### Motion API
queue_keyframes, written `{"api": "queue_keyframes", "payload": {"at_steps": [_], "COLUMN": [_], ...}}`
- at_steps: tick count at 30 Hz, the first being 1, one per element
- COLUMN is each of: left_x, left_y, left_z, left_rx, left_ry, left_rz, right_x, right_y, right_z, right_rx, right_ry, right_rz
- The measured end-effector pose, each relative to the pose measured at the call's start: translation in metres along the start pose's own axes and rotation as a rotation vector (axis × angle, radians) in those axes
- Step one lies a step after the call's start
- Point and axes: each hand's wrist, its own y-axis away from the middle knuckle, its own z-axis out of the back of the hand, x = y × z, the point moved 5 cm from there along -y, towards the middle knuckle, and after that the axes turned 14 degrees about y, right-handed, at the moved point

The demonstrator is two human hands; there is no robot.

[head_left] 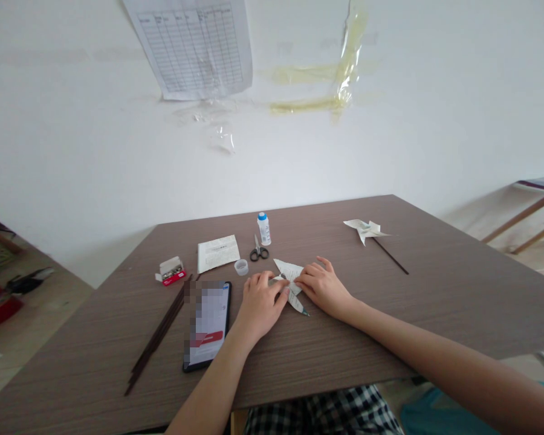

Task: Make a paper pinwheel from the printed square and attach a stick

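A printed-paper pinwheel point(295, 300) lies on the table in front of me, its blades partly folded in. My left hand point(262, 302) presses its near left side with thumb and fingers closed on the paper. From the right, my right hand point(323, 287) pinches the pinwheel close to its centre, with some fingers raised. The fingers cover much of the middle, so I cannot tell how the folds meet there. A finished-looking pinwheel on a dark stick point(366, 229) lies farther off to the right.
Left of my hands are a phone point(208, 326), dark sticks point(156, 341) and a small red-and-white box point(172, 272). Behind them stand paper sheets point(218, 252), a small clear cup point(241, 267), scissors point(258, 251) and a blue-capped white bottle point(264, 231). A white wall point(299, 163) borders the table's far edge.
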Motion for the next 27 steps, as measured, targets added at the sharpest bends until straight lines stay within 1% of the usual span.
{"api": "queue_keyframes", "payload": {"at_steps": [9, 17, 21, 27], "left_x": [-0.004, -0.007, -0.008, -0.009], "left_y": [0.0, 0.001, 0.001, 0.002], "left_z": [0.004, 0.006, 0.008, 0.011], "left_rx": [0.039, 0.066, 0.079, 0.066], "left_ry": [-0.024, -0.082, -0.105, -0.122], "left_rz": [0.044, 0.06, 0.041, 0.003], "right_x": [-0.001, 0.005, 0.008, 0.005], "right_y": [0.0, 0.0, 0.0, 0.002], "right_z": [0.0, 0.007, 0.011, 0.015], "right_rx": [0.001, 0.052, 0.072, 0.09], "right_ry": [-0.01, -0.066, -0.079, -0.108], "right_rz": [0.003, 0.019, 0.018, 0.018]}}
